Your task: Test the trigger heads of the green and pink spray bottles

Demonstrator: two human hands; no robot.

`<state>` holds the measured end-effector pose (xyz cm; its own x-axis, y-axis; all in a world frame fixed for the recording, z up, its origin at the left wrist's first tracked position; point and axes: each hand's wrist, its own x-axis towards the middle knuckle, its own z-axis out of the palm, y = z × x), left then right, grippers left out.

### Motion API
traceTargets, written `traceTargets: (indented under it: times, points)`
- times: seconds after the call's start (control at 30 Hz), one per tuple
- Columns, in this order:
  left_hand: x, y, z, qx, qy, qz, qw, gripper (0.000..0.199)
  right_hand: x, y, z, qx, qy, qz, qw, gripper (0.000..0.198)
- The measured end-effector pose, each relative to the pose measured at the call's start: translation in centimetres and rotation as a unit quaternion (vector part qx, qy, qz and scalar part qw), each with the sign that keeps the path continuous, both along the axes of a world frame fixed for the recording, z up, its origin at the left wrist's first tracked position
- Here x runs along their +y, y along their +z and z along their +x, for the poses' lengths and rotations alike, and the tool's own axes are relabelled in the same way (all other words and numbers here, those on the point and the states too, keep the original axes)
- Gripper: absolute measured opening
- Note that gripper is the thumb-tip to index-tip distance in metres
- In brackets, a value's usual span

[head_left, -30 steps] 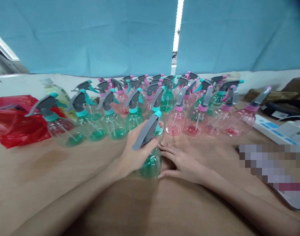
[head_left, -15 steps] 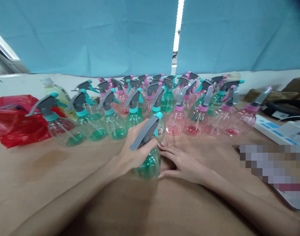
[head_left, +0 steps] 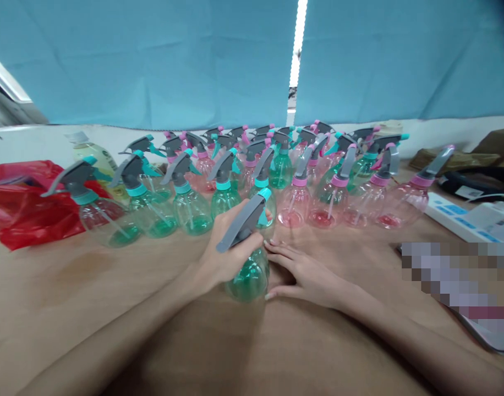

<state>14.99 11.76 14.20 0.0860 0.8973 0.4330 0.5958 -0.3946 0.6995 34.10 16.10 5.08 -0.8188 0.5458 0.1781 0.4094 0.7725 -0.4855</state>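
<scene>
My left hand [head_left: 229, 250] is wrapped round the neck of a green spray bottle [head_left: 248, 280] with a grey and turquoise trigger head. The bottle stands at the middle of the table, close in front of me. Just right of its base, my right hand [head_left: 305, 275] rests low with its fingers apart, the tips beside or against the bottle; I cannot tell if they touch it. Behind my hands stands a row of more spray bottles, green ones [head_left: 193, 212] on the left and pink ones [head_left: 292, 212] on the right, with several others crowded behind.
A red plastic bag [head_left: 29, 209] lies at the left, in front of a yellowish bottle [head_left: 97, 157]. On the right are a white power strip [head_left: 454, 212] with a plug, a black coiled item [head_left: 475, 184] and a blurred-out flat object [head_left: 462, 291]. A blue cloth [head_left: 153, 66] hangs behind the wooden table [head_left: 70, 302].
Hardly anything differs. The view has shifted very slightly, while both hands and the held spray bottle keep their places.
</scene>
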Motion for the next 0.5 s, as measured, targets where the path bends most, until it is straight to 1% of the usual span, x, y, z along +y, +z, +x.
traceTargets:
  times: [0.1, 0.2, 0.27, 0.33, 0.5]
  points:
    - [-0.09, -0.08, 0.23, -0.021, 0.001, 0.002, 1.000, 0.006, 0.02, -0.05, 0.02, 0.001, -0.001, -0.003, 1.000, 0.085]
    - [-0.19, -0.31, 0.49, -0.014, 0.034, 0.021, 0.999, 0.004, 0.03, -0.11, 0.02, 0.005, -0.003, -0.004, 1.000, 0.085]
    - [-0.24, -0.47, 0.58, -0.015, 0.046, 0.022, 0.999, 0.005, 0.06, -0.17, 0.01, 0.005, -0.003, -0.002, 1.000, 0.086]
    - [-0.26, -0.58, 0.59, -0.020, 0.048, 0.014, 0.999, 0.008, 0.08, -0.24, 0.01, 0.002, -0.001, 0.000, 1.000, 0.086]
    - [-0.21, -0.51, 0.52, -0.018, 0.044, 0.012, 0.999, 0.010, 0.15, -0.44, 0.06, 0.014, 0.003, 0.000, 1.000, 0.084]
